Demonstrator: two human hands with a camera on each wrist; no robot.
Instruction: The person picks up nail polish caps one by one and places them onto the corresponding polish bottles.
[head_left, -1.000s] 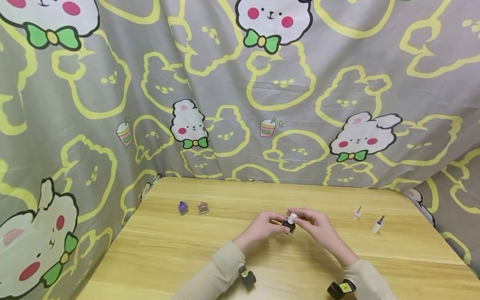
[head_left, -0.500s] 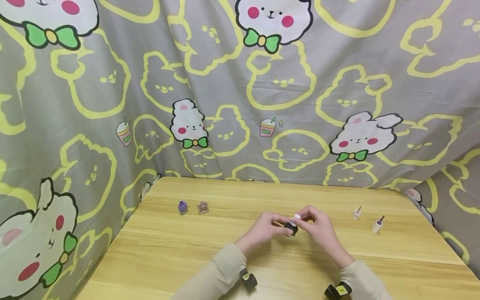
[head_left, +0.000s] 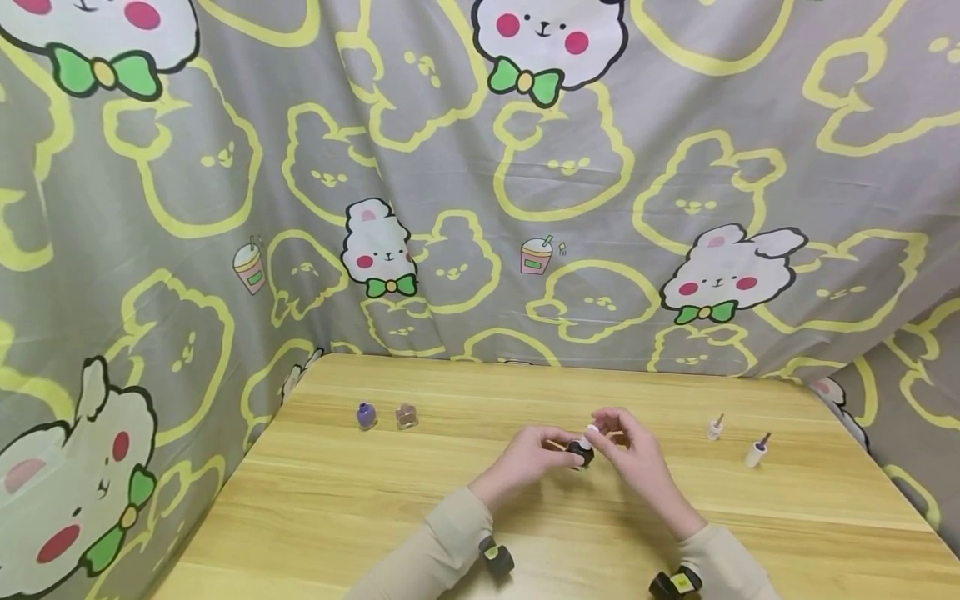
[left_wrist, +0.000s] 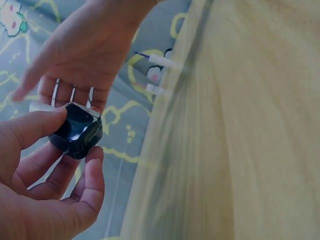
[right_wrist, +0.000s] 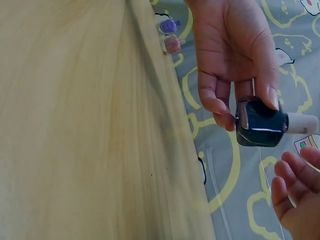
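Observation:
My left hand (head_left: 528,457) pinches a dark nail polish bottle (left_wrist: 77,131) between thumb and fingers, holding it above the table. Its white cap (right_wrist: 301,124) is on the bottle, tilted toward my right hand (head_left: 636,454). That hand is beside the cap, fingers loosely bent and spread; in the right wrist view its fingers (right_wrist: 295,175) stand apart from the cap. Whether its thumb touches the cap is unclear. A purple polish bottle (head_left: 366,416) and a pinkish one (head_left: 407,416), both uncapped, stand at the left.
Two white brush caps, a smaller one (head_left: 716,428) and a larger one (head_left: 757,451), stand on the right of the wooden table (head_left: 337,500) with brushes upward. A patterned grey curtain (head_left: 465,183) hangs behind the table and along its left side.
My right hand turned around the cap, covering more of it half a second ago, and its fingers have since loosened. The left hand and bottle have shifted slightly right.

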